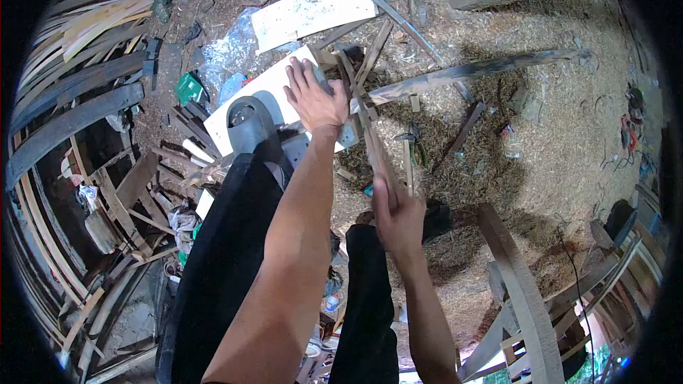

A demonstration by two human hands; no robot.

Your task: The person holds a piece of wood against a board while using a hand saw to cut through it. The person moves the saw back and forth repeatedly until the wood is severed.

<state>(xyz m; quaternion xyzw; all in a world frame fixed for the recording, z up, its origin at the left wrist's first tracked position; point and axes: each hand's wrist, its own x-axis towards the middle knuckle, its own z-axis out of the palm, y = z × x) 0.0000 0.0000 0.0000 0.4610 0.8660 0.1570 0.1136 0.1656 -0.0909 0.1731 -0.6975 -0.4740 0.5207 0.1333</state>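
- Left hand (313,99) is pressing flat, fingers spread, on a grey block (340,110) lying over the white board (249,103); it is holding nothing closed, just bearing down.
- Right hand (397,217) is clenching around the near end of a thin wooden strip (366,124), which is running up from the fist to the block under the left palm.
- The strip's far end is lying among several crossed slats (373,50) just past the left fingers; exactly where it ends I cannot tell.
- To do this well, judging from the grip: the left palm should be keeping its weight straight down so the block is not sliding, and the right fist should be staying in line with the strip, not twisting it, since so thin a piece looks likely to bend or snap.
- Edges: the board's near corner is sitting just beside the dark shoe (249,117); a long dark plank (477,70) is lying right of the slats, close to the strip's line.
- Open room: sawdust floor (569,128) to the right is lying mostly bare; the left is crowded with stacked curved staves (71,110) and offcuts, leaving little swing that way.
- A curved timber (516,270) is standing near the right elbow, limiting a pull back.
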